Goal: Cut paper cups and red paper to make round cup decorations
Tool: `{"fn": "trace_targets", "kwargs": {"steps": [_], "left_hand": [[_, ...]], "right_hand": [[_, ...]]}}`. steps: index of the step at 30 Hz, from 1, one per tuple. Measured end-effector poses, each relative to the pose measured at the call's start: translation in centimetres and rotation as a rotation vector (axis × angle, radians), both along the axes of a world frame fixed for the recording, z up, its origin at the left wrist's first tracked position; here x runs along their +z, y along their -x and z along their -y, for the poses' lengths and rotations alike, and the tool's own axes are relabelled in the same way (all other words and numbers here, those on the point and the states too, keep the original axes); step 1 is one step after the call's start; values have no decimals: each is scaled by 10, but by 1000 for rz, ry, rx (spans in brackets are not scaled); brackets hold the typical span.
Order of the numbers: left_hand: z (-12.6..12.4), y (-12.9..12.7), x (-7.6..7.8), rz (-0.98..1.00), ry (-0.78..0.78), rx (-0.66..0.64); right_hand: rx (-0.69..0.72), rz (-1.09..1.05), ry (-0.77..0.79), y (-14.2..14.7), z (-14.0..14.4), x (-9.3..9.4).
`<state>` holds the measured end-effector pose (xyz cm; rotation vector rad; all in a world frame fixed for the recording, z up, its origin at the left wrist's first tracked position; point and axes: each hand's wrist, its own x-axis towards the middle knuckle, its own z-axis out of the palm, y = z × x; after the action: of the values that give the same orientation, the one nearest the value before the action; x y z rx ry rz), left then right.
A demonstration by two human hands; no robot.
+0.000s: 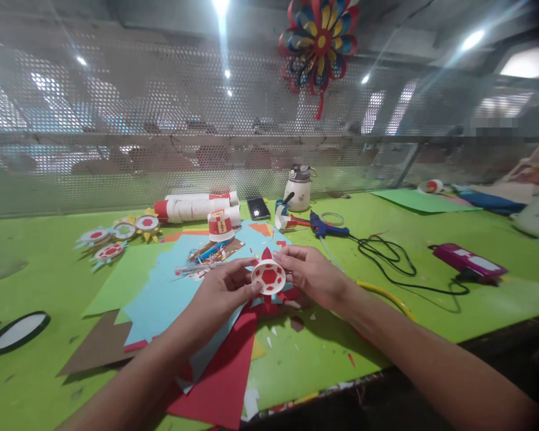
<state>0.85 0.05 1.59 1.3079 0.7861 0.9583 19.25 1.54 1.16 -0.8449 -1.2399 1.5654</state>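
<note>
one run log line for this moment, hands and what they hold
left hand: holds white paper cup | right hand: grips cup's other side | cup: red shapes on base, above red paper | nearby: glue gun

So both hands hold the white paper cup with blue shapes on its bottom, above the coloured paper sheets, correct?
Not quite: the head view shows red shapes, not blue, on the paper cup. The left hand and right hand do hold it above the coloured paper sheets.
</note>
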Motion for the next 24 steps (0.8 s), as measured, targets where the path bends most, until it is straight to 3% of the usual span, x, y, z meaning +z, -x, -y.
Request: {"fn": "trace_targets", "kwargs": {"steps": [9, 15, 24], "left_hand": [[-5, 2, -15, 52, 8, -44], [-7, 6, -14, 43, 15, 1], [-10, 7, -16, 62, 79, 46]], "right_hand": [[66, -121, 97, -1, 0, 1], [40, -197, 81, 2, 1, 2], [-90, 284, -224, 8, 14, 8]]}}
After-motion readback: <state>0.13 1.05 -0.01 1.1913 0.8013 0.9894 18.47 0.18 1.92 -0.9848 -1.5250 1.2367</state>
